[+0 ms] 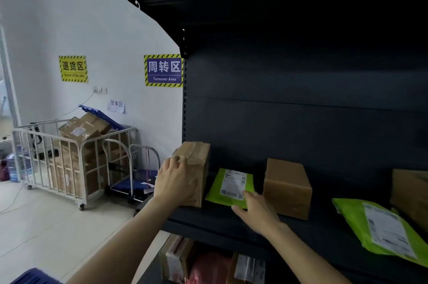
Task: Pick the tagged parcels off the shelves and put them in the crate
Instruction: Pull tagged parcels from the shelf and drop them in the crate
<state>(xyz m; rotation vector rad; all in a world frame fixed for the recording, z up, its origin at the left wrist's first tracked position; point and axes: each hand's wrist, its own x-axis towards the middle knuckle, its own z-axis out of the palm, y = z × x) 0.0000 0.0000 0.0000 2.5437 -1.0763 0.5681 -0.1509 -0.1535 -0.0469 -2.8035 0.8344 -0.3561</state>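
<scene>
Standing at the dark metal shelf [220,222], we grip the taped box [196,163] at its left end with our left hand [177,179], fingers curled over its top edge. Our right hand [257,212] lies on the near corner of the green mailer [231,184] just beside it; whether it pinches, we cannot tell. Beyond, by the white wall [104,17] with its Turnover Area sign [164,70], a cage trolley [58,163] of cartons stands on the pale tiled floor [46,226].
</scene>
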